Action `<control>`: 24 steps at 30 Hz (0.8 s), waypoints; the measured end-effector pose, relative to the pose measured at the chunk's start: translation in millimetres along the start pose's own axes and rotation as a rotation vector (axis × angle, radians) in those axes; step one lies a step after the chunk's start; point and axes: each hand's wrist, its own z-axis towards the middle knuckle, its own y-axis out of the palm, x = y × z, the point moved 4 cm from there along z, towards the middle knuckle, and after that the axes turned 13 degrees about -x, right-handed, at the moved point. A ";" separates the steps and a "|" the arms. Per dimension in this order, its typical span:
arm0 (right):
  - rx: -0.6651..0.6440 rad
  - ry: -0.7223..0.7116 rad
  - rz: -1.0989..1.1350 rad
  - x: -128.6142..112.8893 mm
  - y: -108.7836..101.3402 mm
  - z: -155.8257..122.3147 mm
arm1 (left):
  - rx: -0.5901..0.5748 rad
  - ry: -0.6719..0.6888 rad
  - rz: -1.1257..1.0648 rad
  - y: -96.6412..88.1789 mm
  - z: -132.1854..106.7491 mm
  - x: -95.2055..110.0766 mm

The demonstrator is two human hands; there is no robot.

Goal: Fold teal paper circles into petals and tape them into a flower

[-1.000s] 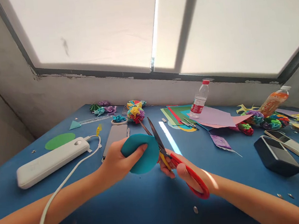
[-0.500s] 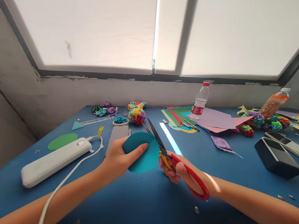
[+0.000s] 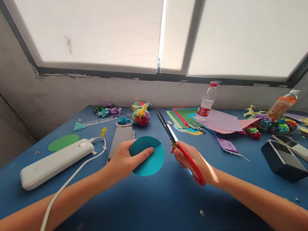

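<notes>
My left hand (image 3: pixel 131 159) pinches a round blue paper disc (image 3: pixel 153 162), thumb on top and the other fingers hidden beneath. A short straight line, perhaps a cut or a crease, runs in from the disc's right edge. Just right of the disc, my right hand (image 3: pixel 192 159) is wrapped round the red and yellow handles of a pair of scissors (image 3: pixel 194 169). Their dark blades point away from me, slightly parted, and do not touch the disc. Beyond my left hand lies a phone (image 3: pixel 120 138) on the blue table (image 3: pixel 152 210).
At left sit a white power bank (image 3: pixel 57 166) with a cable and a green paper disc (image 3: pixel 64 142). Tissue flowers (image 3: pixel 141 116) stand behind. A plastic bottle (image 3: pixel 206 105) rests on coloured paper sheets (image 3: pixel 222 121). On the right are a dark box (image 3: pixel 283 161) and an orange-labelled bottle (image 3: pixel 282 106).
The scissors have moved right, away from the disc's edge, and their blades are closer together. The left hand still holds the disc in nearly the same place.
</notes>
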 end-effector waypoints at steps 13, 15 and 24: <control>0.341 -0.062 -0.598 21.7 -19.3 16.6 | 0.083 -0.174 0.057 17.8 11.9 -42.8; 0.318 -0.123 -0.461 13.0 -14.0 13.1 | 0.093 -0.178 0.032 17.4 13.8 -47.7; -0.056 -0.009 -0.111 -3.9 16.1 8.0 | 0.023 -0.026 0.157 18.9 18.7 -47.7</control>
